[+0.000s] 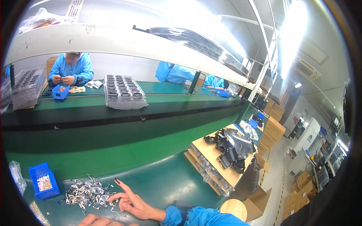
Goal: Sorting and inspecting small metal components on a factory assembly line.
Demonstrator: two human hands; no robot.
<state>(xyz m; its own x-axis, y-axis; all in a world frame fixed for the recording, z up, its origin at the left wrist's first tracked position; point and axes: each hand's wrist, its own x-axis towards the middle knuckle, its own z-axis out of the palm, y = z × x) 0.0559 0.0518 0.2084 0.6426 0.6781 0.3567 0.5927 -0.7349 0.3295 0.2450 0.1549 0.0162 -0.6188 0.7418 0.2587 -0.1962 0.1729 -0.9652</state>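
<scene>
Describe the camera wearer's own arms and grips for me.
The right grip wears no glove and comes out of a bright blue sleeve with a dark band near the cuff. The left grip is bare too; its sleeve isn't in view.

Right hand (pixel 137 206) at parts pile (pixel 86 194), blue bin (pixel 47 194)
</scene>
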